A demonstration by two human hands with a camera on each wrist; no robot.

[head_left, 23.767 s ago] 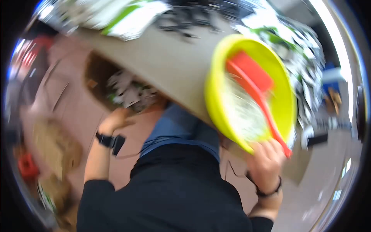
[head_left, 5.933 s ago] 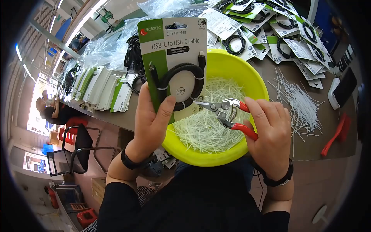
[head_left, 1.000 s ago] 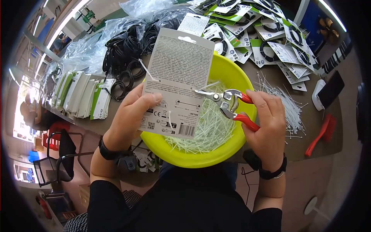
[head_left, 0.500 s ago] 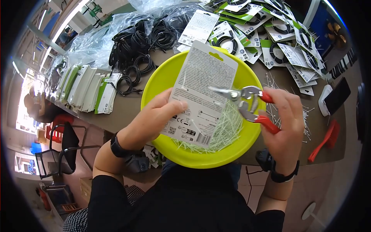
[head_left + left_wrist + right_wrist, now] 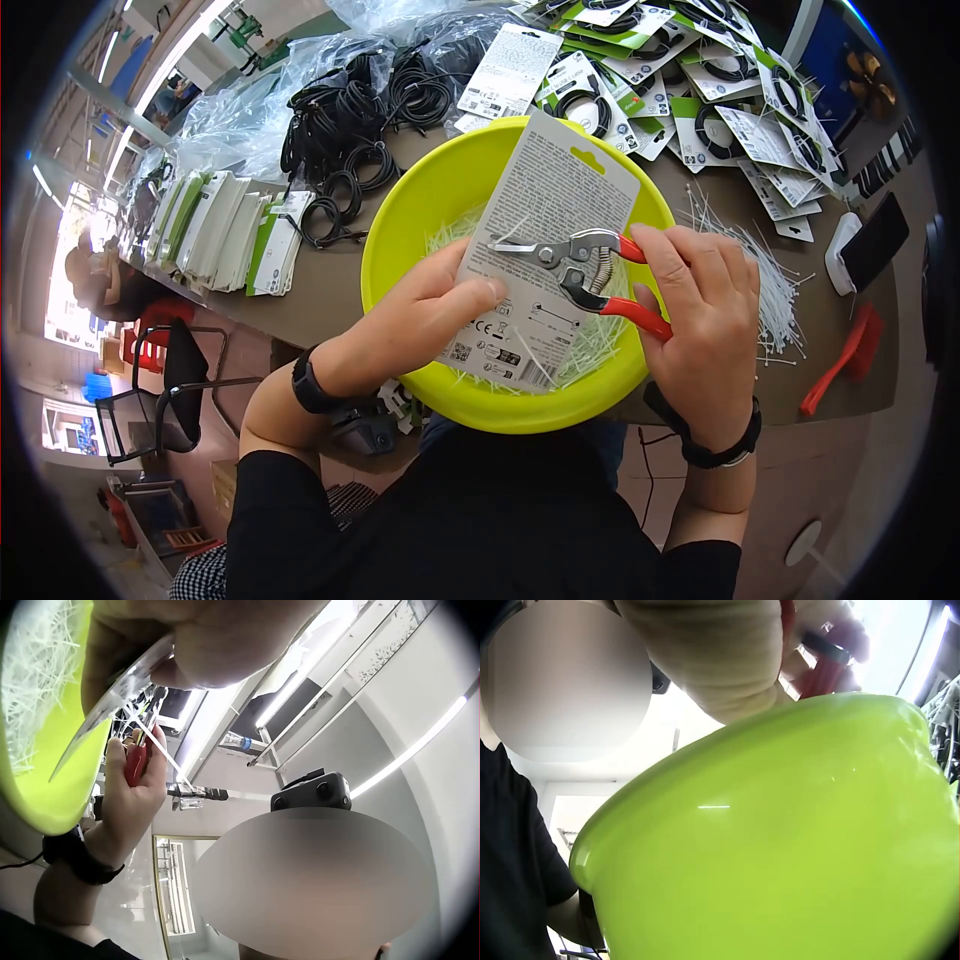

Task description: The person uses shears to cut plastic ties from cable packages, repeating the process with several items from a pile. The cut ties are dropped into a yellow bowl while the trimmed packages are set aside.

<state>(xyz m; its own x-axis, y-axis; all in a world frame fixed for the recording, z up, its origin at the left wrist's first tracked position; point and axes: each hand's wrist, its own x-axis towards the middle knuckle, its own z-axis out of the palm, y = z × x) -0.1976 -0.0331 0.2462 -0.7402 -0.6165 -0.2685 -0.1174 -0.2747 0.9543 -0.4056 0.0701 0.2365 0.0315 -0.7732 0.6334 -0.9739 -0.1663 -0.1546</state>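
Note:
My left hand (image 5: 425, 310) holds a cardboard cable pack (image 5: 565, 190) by its left edge, thumb on the printed back. The pack is tilted over a yellow-green basin (image 5: 395, 225) heaped with pale cable-tie clippings (image 5: 597, 350). In my right hand (image 5: 705, 320) are red-handled pruning shears (image 5: 548, 256), their tips lying over the card's left side near a white tie end. Another white tie end (image 5: 515, 338) sticks out lower on the card. The cable on the pack's front is hidden. In the left wrist view, the pack (image 5: 109, 709) appears edge-on.
Finished-looking cable packs (image 5: 700, 120) are piled at the back right. White cable ties (image 5: 765, 290), a red brush (image 5: 850, 360) and a phone on a stand (image 5: 872, 245) lie to the right. Blank cards (image 5: 210, 230) and coiled black cables (image 5: 340, 130) stand left.
The pack, earlier shown front-on, now shows its back. Over the last second it has moved right and tilted, and the shears have shifted from its right side to its left.

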